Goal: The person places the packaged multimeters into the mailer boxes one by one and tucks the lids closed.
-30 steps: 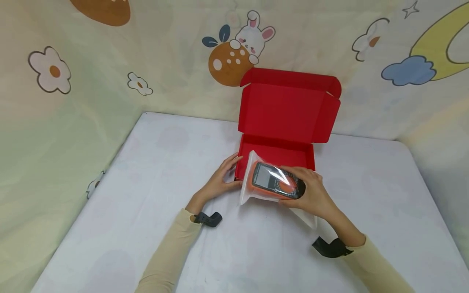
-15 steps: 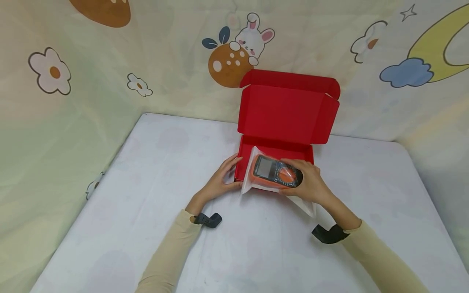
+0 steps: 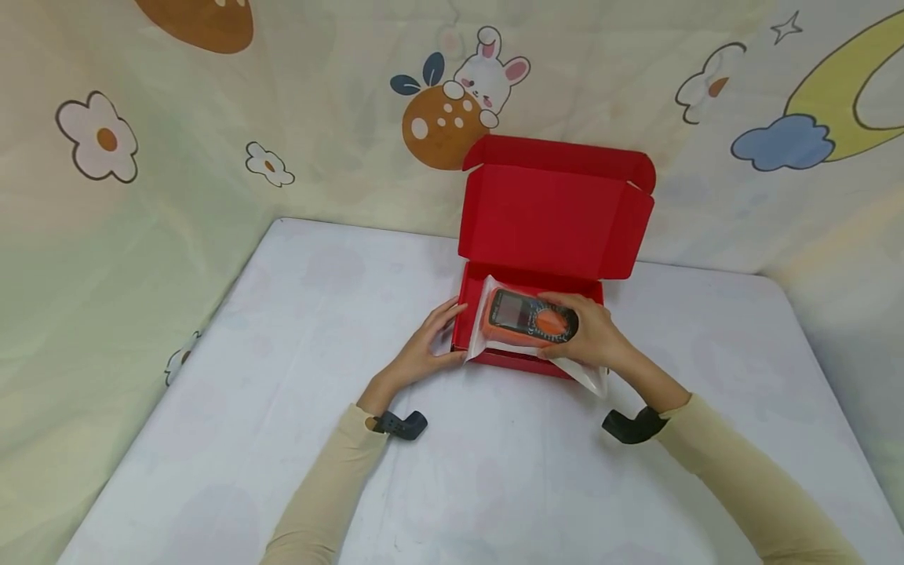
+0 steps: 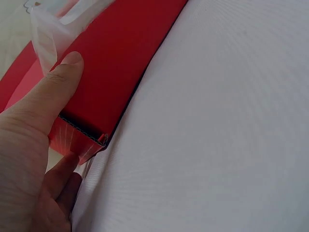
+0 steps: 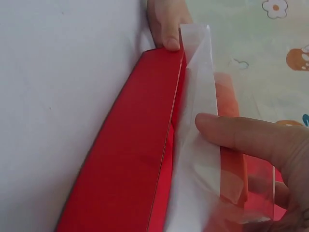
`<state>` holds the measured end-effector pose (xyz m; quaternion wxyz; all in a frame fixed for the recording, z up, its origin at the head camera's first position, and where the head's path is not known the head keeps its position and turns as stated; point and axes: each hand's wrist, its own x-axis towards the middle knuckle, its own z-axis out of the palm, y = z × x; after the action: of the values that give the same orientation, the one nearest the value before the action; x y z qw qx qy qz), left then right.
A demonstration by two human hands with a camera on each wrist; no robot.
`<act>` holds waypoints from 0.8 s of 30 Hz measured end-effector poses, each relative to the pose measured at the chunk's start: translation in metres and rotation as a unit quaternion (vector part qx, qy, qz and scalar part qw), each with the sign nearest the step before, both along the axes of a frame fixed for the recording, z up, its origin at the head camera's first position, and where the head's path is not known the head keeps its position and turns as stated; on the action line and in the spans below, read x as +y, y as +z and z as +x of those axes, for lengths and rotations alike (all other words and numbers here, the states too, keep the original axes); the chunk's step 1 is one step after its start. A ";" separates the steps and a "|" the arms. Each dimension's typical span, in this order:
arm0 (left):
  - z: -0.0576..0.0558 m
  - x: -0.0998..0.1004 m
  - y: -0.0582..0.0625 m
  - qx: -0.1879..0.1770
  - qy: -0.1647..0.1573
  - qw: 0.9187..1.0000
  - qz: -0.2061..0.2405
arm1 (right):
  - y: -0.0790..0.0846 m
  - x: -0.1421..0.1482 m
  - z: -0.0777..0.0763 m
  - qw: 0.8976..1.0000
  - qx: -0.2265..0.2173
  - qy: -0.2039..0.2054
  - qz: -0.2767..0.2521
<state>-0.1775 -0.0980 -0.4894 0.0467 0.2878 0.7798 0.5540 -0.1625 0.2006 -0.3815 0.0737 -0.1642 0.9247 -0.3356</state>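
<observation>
An orange and black multimeter (image 3: 526, 315) in a clear plastic bag (image 3: 480, 326) is gripped across its dial end by my right hand (image 3: 585, 329). It lies over the open bottom of a red cardboard box (image 3: 508, 361), with the bag's white edge along the front wall. In the right wrist view the thumb presses on the bag (image 5: 193, 145) beside the orange casing (image 5: 227, 96). My left hand (image 3: 424, 345) holds the box's front left corner. The left wrist view shows its thumb (image 4: 63, 82) on the front wall and its other fingers round the side.
The box lid (image 3: 544, 220) stands raised at the back, against a patterned cloth wall (image 3: 339, 118). A white table (image 3: 339, 314) extends to both sides and in front of the box. Each wrist wears a black camera mount (image 3: 402, 425).
My right hand has moved the bagged multimeter away from me and down toward the box, exposing more of the front wall. My left hand has stayed at the corner.
</observation>
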 end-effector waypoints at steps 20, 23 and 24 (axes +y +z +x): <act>0.002 -0.007 -0.001 -0.018 0.014 1.000 -0.010 | -0.002 -0.008 -0.030 0.998 -0.064 0.006 -0.019; -0.001 -0.004 -0.001 -0.014 0.010 1.000 -0.013 | 0.000 -0.006 -0.035 0.999 -0.046 0.011 -0.013; -0.001 -0.003 -0.001 -0.013 0.007 1.000 -0.015 | 0.000 -0.005 -0.036 0.999 -0.039 0.012 -0.009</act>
<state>-0.1787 -0.1006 -0.4902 0.0573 0.2740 0.7892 0.5466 -0.1984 0.1958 -0.3815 0.1122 -0.1629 0.9161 -0.3488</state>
